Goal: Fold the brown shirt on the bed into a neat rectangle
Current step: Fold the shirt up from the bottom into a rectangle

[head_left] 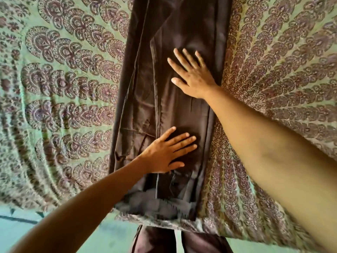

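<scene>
One brown shirt [182, 110], folded narrow, lies under two flat, spread hands: right hand [193, 77] beyond the left hand [164, 152], patterned bedspread [63, 79] to either side.

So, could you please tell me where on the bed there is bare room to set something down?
The bedspread left of the brown shirt is bare. Right of it is bare too, except where the right forearm crosses. The middle is crowded: the left hand and right hand lie flat on the shirt.
</scene>
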### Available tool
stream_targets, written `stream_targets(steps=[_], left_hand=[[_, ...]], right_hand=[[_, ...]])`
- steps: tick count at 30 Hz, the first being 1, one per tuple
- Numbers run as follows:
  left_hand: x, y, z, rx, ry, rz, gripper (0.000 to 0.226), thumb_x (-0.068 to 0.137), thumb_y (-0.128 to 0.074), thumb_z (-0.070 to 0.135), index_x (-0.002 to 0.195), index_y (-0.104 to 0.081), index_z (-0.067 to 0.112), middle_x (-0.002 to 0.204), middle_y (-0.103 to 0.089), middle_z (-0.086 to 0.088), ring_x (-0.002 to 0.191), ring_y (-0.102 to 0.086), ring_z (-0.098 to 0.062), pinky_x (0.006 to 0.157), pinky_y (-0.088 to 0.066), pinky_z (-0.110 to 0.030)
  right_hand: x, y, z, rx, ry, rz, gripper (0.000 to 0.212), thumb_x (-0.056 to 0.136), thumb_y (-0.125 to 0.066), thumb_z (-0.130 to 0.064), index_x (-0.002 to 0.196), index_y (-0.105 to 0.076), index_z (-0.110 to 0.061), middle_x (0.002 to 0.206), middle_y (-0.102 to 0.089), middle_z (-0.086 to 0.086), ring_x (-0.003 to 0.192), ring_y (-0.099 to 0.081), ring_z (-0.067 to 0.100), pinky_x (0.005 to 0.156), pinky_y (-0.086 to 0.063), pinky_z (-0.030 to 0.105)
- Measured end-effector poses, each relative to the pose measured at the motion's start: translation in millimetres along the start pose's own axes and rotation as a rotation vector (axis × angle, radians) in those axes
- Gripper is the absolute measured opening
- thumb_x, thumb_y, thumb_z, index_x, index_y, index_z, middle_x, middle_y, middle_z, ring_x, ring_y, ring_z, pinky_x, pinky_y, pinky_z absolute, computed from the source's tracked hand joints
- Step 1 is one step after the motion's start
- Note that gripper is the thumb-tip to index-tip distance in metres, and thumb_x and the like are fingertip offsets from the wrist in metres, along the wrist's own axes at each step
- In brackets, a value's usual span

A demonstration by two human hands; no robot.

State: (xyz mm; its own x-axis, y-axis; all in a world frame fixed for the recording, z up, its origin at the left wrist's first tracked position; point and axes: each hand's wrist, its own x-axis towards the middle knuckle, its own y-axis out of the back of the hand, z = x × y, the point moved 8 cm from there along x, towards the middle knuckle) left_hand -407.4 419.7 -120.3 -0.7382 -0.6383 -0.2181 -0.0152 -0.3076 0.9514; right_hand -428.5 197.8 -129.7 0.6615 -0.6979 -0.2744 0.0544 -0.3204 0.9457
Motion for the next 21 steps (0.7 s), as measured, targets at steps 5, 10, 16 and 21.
stream_targets(steps=[5, 10, 16, 21], left_hand=[[-42, -14, 58, -0.071, -0.011, -0.059, 0.057, 0.094, -0.029, 0.052, 0.145, -0.027, 0.026, 0.153, -0.024, 0.002, 0.140, -0.028, -0.019, 0.115, -0.004, -0.048], [-16, 21, 18, -0.086, 0.073, 0.057, 0.058, 0.095, -0.033, 0.047, 0.146, -0.028, 0.020, 0.152, -0.029, -0.003, 0.140, -0.027, -0.019, 0.114, -0.013, -0.047], [-39, -12, 37, -0.047, -0.016, -0.010, 0.055, 0.094, -0.034, 0.049, 0.145, -0.028, 0.029, 0.152, -0.029, -0.004, 0.139, -0.029, -0.024, 0.114, -0.010, -0.051], [-87, -22, 77, -0.053, -0.143, -0.039, 0.056, 0.094, -0.031, 0.048, 0.146, -0.024, 0.029, 0.155, -0.018, -0.004, 0.141, -0.021, -0.019, 0.115, -0.008, -0.048]], right_hand=[[-2, 5, 0, 0.020, -0.008, -0.009, 0.061, 0.093, -0.023, -0.051, 0.149, -0.008, -0.030, 0.158, -0.001, 0.002, 0.145, -0.002, 0.024, 0.115, 0.003, 0.045], [-1, 5, -2, -0.016, -0.022, -0.046, 0.059, 0.097, -0.025, -0.048, 0.149, -0.003, -0.030, 0.158, 0.003, 0.002, 0.145, 0.002, 0.023, 0.115, 0.004, 0.046], [-1, 4, -4, -0.061, -0.067, -0.081, 0.059, 0.097, -0.019, -0.051, 0.148, 0.002, -0.032, 0.158, 0.009, -0.001, 0.145, 0.006, 0.020, 0.116, 0.005, 0.047], [-3, 7, -6, -0.066, -0.128, -0.110, 0.058, 0.097, -0.018, -0.049, 0.148, 0.002, -0.032, 0.157, 0.012, -0.001, 0.144, 0.009, 0.022, 0.115, 0.007, 0.049]])
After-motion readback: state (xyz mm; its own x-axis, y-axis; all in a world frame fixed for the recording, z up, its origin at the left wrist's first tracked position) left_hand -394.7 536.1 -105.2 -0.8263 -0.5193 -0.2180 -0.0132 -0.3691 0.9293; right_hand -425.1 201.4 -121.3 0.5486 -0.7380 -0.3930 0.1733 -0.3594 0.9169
